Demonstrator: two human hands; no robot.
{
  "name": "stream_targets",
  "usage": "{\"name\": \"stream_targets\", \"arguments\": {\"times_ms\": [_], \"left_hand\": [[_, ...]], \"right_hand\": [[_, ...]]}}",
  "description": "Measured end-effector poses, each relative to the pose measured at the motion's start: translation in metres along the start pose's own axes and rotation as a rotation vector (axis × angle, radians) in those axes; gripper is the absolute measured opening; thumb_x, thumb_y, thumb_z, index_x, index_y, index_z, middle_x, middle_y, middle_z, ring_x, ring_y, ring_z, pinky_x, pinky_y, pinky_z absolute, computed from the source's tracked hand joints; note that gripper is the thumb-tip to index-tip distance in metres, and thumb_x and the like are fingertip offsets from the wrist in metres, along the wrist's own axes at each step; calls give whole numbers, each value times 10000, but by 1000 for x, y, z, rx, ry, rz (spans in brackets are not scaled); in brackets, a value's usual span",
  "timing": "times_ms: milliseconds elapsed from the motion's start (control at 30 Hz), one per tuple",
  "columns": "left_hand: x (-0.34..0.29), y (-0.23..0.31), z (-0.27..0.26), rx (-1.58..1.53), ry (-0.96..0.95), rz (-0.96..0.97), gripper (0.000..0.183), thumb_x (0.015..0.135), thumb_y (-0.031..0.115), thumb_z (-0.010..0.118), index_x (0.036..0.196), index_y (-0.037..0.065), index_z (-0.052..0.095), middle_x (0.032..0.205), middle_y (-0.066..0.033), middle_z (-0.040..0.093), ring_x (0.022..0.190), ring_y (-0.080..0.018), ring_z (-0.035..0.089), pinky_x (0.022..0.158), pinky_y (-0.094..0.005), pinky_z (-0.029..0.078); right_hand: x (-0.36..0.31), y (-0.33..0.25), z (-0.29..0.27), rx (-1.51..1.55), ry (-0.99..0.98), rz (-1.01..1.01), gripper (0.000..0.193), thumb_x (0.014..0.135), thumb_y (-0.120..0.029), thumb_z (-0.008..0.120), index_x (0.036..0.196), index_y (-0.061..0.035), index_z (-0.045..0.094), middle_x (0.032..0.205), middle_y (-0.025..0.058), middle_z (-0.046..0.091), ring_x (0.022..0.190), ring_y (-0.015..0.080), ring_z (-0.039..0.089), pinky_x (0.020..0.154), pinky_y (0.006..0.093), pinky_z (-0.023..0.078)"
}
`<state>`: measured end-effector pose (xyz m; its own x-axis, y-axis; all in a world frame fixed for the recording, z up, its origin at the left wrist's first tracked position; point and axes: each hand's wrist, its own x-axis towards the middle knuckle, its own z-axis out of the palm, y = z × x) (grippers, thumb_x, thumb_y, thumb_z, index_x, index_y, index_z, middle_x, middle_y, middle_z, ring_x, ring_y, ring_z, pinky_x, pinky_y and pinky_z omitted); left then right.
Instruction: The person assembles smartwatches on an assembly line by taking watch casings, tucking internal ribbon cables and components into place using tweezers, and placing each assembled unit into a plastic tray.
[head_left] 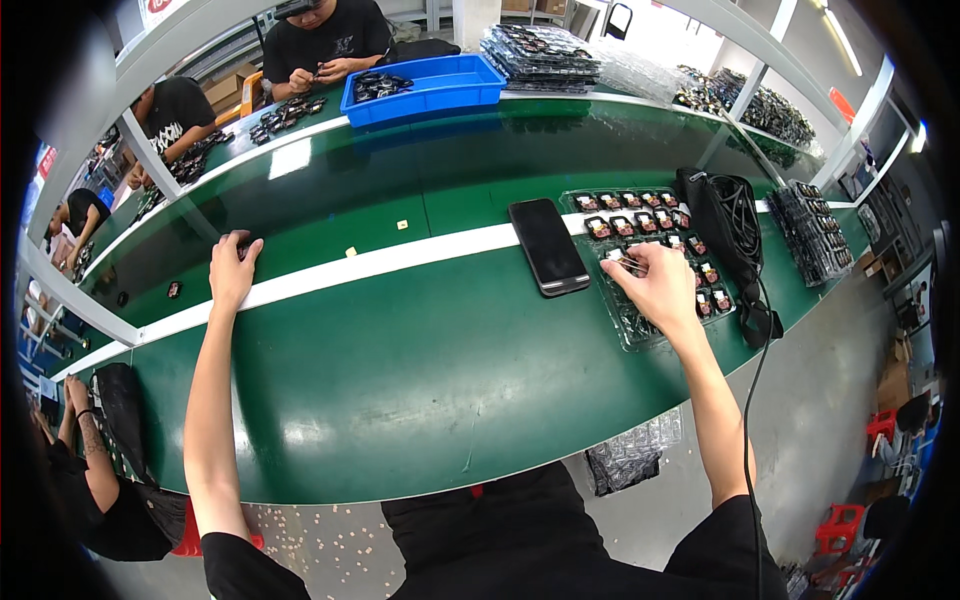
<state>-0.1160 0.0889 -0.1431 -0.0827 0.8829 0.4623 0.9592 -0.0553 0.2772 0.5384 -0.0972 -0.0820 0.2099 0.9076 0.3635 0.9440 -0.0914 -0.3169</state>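
My left hand (232,272) reaches over the white strip onto the green conveyor belt. Its thumb and fingers curl round a small dark part, mostly hidden by them. Over at the right, my right hand (662,284) is above a clear plastic tray (640,330), its fingertips pinched on a small black part with a pale top (622,260). Rows of similar black parts (620,226) with pale and reddish marks fill the far and right pockets of the tray. A black smartphone (550,248) lies left of the tray.
A black pouch with a coiled cable (738,225) lies right of the tray. Stacked filled trays (812,232) stand beyond it. Another black part (175,289) and small yellowish pieces (403,225) lie on the belt. Across it, a blue bin (425,88) sits near a seated person.
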Motion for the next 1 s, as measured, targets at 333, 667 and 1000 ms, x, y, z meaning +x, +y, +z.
{"name": "stream_targets", "arguments": {"times_ms": [333,667,1000], "left_hand": [[-32,92,-13,-449,-68,171,449,949,105,850,1372,37,716,1157,-155,809,1039,-249,767,917,-362,578],[-136,215,-55,-903,-679,462,645,829,48,923,1436,34,704,1418,-143,731,1330,-289,704,1192,-432,526],[-146,213,-43,-704,-487,570,710,796,239,1008,1428,72,729,1294,-90,771,1224,-291,686,1105,-436,540]], "right_hand": [[12,-37,-2,363,-35,-116,234,934,-189,820,840,-1,718,632,86,621,578,198,609,601,387,482],[-23,-129,14,951,-728,-111,215,1102,-171,750,1187,25,726,995,-17,746,907,21,638,807,239,504],[-40,-154,71,1058,-651,-91,266,1086,-154,767,1249,52,807,955,70,818,849,77,723,729,269,558]]}}
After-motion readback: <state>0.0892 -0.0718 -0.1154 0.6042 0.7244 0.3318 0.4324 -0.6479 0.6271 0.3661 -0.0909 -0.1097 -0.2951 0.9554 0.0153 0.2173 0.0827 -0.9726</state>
